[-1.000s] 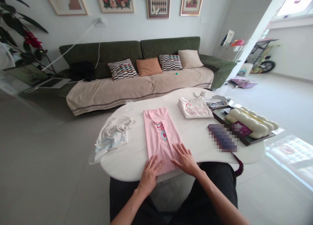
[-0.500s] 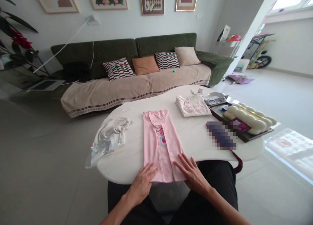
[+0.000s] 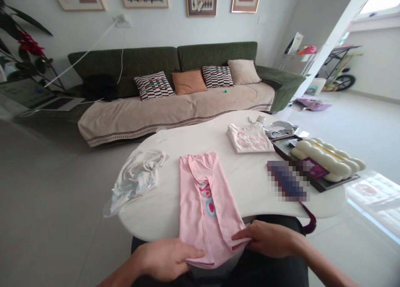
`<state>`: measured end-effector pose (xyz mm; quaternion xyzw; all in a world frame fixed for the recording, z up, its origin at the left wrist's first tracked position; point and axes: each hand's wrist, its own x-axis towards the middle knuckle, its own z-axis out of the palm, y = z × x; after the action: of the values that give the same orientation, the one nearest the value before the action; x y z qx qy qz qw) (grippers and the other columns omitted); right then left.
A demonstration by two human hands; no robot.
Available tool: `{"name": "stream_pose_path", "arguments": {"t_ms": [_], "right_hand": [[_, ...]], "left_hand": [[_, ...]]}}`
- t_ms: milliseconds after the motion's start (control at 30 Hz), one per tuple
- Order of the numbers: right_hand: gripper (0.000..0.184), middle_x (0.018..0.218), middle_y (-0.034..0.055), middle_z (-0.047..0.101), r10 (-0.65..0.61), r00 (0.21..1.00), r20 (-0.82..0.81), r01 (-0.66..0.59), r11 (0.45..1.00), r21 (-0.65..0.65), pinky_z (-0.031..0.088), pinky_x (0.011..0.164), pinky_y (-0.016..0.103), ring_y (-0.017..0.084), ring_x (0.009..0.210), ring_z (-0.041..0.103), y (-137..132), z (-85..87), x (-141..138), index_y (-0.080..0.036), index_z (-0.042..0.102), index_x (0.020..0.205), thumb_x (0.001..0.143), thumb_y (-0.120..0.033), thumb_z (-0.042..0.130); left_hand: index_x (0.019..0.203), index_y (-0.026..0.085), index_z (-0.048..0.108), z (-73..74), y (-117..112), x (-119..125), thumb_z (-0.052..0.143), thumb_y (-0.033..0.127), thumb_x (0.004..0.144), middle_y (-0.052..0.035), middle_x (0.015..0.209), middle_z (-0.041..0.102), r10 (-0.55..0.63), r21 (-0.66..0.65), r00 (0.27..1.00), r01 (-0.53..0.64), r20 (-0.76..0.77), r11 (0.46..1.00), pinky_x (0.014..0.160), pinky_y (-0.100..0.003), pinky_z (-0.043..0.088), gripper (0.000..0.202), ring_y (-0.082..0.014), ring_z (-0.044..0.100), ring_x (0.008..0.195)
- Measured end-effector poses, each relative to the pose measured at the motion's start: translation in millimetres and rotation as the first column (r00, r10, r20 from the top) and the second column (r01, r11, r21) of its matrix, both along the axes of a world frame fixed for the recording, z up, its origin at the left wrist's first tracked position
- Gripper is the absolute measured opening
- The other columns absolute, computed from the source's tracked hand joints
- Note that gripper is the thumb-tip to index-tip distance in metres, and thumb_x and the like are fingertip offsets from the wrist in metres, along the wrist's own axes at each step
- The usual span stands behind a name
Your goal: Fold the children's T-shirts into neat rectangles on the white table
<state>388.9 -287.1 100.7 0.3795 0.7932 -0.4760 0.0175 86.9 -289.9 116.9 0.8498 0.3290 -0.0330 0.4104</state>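
A pink shirt (image 3: 200,195), folded into a long strip, lies on the white oval table (image 3: 250,183) and hangs over its near edge. My left hand (image 3: 162,260) grips the strip's bottom left corner below the table edge. My right hand (image 3: 268,239) pinches the bottom right corner. Both corners are lifted slightly off the edge.
A crumpled white garment (image 3: 137,178) lies left of the pink shirt. A folded white shirt (image 3: 250,138) sits at the far right, beside a dark tray (image 3: 321,183) holding a cream puffy object (image 3: 328,158). A green sofa (image 3: 175,87) with cushions stands behind.
Both hands slid from lying flat on the shirt down to its bottom hem and closed on the corners; the shirt was drawn toward me over the table edge.
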Motion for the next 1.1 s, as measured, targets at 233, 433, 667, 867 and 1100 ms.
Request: {"name": "stream_pose_path", "arguments": {"t_ms": [233,433,667,867,1100], "right_hand": [[0.031,0.075,0.0052,0.066,-0.294,0.955,-0.043,0.267,0.912,-0.311,0.045,0.060,0.023,0.013,0.065,0.059,150.3,25.4,3.8,-0.007,0.067,0.089,0.072,-0.030,0.057],[0.026,0.086,0.0047,0.063,-0.588,0.808,-0.043,0.581,0.806,-0.114,0.048,0.064,0.025,0.010,0.071,0.059,232.5,-46.6,-22.4,-0.009,0.056,0.104,0.085,-0.024,0.047],[0.019,0.071,-0.0029,0.055,-0.665,0.738,-0.110,0.672,0.711,0.206,0.040,0.056,0.021,0.008,0.062,0.049,237.9,-106.1,-27.3,-0.016,0.054,0.094,0.086,-0.030,0.044],[0.027,0.065,-0.0012,0.056,-0.673,0.736,-0.071,0.643,0.664,0.380,0.039,0.058,0.023,0.013,0.061,0.050,249.2,-107.7,-24.3,-0.017,0.053,0.098,0.084,-0.030,0.033],[0.053,0.139,0.0148,0.031,-0.699,0.713,-0.062,0.561,0.515,0.648,0.024,0.100,0.040,0.027,0.127,0.025,223.0,-102.9,-65.9,-0.014,0.026,0.136,0.086,-0.030,0.033]], "left_hand": [[0.080,0.013,0.069,17.3,162.0,-8.9,0.071,0.036,0.058,-0.0042,0.071,0.068,0.406,-0.677,0.914,-0.312,-0.022,0.667,0.060,-0.029,0.049,0.031,-0.0200,0.062,0.066],[0.077,0.011,0.063,-80.4,232.6,-2.0,0.068,0.029,0.057,-0.0085,0.077,0.067,0.881,-0.503,0.439,-0.728,0.178,0.465,0.068,-0.033,0.048,0.028,-0.0209,0.061,0.073],[0.087,0.014,0.059,-129.5,225.9,-7.1,0.052,0.036,0.071,-0.0028,0.085,0.063,0.842,-0.296,0.357,-0.820,0.405,0.490,0.076,-0.025,0.043,0.028,-0.0178,0.056,0.087],[0.076,0.015,0.057,-131.5,242.0,-9.6,0.045,0.035,0.078,0.0010,0.068,0.056,0.771,0.063,0.455,-0.875,0.446,0.480,0.070,-0.024,0.043,0.023,-0.0143,0.053,0.071],[0.126,0.012,0.040,-129.4,220.1,19.5,0.039,0.021,0.083,-0.0140,0.130,0.040,0.649,0.443,0.591,-0.801,0.479,0.403,0.104,-0.039,0.024,0.044,-0.0225,0.029,0.126]]}}
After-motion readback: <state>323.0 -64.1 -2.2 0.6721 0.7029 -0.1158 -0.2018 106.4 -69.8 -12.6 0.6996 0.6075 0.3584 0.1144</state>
